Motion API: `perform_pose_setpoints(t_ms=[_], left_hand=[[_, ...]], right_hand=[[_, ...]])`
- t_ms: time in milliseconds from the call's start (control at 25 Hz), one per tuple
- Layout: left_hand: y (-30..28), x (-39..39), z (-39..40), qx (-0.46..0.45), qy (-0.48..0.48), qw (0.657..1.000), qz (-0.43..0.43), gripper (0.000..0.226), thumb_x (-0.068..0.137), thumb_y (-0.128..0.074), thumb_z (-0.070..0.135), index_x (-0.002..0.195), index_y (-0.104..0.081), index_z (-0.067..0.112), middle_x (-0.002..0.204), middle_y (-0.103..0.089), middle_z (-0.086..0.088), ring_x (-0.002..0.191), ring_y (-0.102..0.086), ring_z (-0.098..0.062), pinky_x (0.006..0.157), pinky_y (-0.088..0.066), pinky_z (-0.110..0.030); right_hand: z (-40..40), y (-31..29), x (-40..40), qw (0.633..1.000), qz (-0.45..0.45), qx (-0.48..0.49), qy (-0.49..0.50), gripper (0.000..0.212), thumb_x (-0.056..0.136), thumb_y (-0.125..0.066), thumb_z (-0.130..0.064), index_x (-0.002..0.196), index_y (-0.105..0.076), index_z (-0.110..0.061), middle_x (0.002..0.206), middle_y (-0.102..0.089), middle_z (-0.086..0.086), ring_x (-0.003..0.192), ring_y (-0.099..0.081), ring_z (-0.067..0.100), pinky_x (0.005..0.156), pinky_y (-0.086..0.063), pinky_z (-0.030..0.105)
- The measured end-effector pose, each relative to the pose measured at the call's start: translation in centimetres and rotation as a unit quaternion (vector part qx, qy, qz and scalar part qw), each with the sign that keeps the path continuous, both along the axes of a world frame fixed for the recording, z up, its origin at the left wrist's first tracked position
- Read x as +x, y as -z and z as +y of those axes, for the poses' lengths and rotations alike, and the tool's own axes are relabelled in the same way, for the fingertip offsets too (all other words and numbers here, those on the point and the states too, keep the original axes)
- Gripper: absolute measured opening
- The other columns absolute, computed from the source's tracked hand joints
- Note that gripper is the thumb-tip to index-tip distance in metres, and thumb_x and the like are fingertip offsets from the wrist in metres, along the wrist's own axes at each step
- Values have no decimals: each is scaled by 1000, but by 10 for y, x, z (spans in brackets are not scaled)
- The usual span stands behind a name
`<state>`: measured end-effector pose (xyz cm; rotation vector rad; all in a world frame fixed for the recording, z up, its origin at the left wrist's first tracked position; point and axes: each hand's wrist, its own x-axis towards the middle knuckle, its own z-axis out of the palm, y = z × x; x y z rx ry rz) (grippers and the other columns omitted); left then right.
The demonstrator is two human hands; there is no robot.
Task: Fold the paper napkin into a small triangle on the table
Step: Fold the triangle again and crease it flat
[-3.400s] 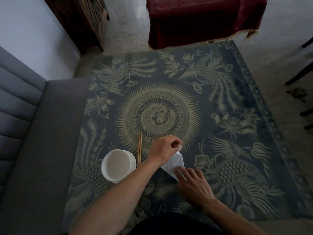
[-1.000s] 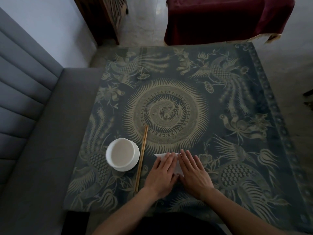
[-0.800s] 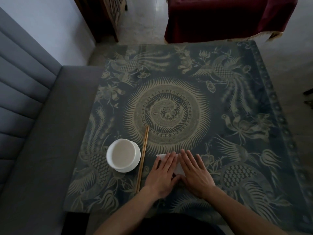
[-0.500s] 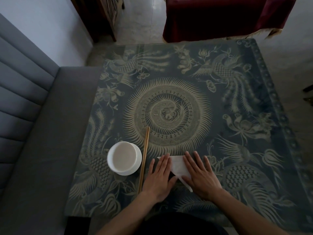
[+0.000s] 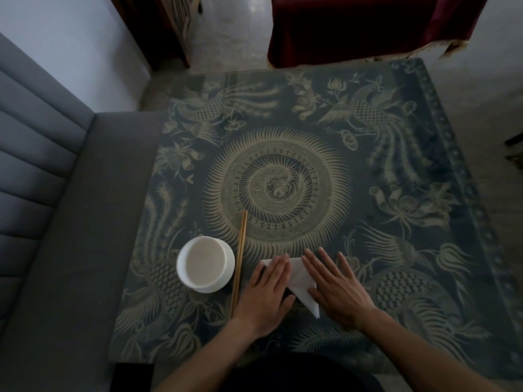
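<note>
A white paper napkin (image 5: 300,281) lies flat on the table as a folded triangle, its point toward me. My left hand (image 5: 268,292) lies flat with straight fingers over the napkin's left part. My right hand (image 5: 336,290) lies flat, fingers spread, along the napkin's right edge. The middle strip and the near tip of the napkin show between the two hands; the rest is hidden under them.
A white bowl (image 5: 205,264) stands left of my hands, with a pair of wooden chopsticks (image 5: 239,261) lying lengthwise between it and my left hand. The table (image 5: 396,250) carries a dark patterned cloth. A grey sofa (image 5: 56,222) borders the left side.
Both hands have slid apart, the right one outward to the right, so more of the napkin's middle and tip now shows. Earlier the hands lay side by side over it.
</note>
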<state>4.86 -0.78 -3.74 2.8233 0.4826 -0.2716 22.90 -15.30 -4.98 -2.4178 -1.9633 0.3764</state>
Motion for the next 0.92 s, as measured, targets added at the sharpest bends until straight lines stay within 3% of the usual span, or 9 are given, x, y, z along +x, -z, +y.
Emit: perform_pose_setpoints(t_ms=[160,520,720,920], left_hand=[[0,18,3,1,136,990,-26,65,104,-32,45,155,-11,10,164,-6,-6,150,4,-18,119,-8,-42],[9,5,-10,-18,173,985,11,76,100,-33,51,156,-1,11,164,10,-6,149,12,-18,118,3,-40],[15,-10,-25,-13,273,961,30,77,98,-35,54,155,-9,9,164,-3,-9,150,6,-21,119,6,-41],[22,-14,-29,25,324,946,23,78,95,-35,58,154,-17,9,163,-12,-9,150,-2,-23,119,-3,-43]], right_hand=[[2,5,18,997,-2,-24,-78,65,96,-33,-43,154,-22,-17,161,-23,2,148,-19,28,112,-14,54],[2,6,26,995,3,-41,-93,68,92,-39,-43,155,-24,-20,162,-22,-1,147,-18,27,111,-11,53],[2,7,23,996,10,-45,-82,76,91,-44,-44,157,-15,-20,163,-17,-2,148,-13,28,112,-7,52],[3,6,21,995,5,-46,-83,77,88,-46,-45,156,-22,-18,160,-25,0,146,-22,29,110,-12,52]])
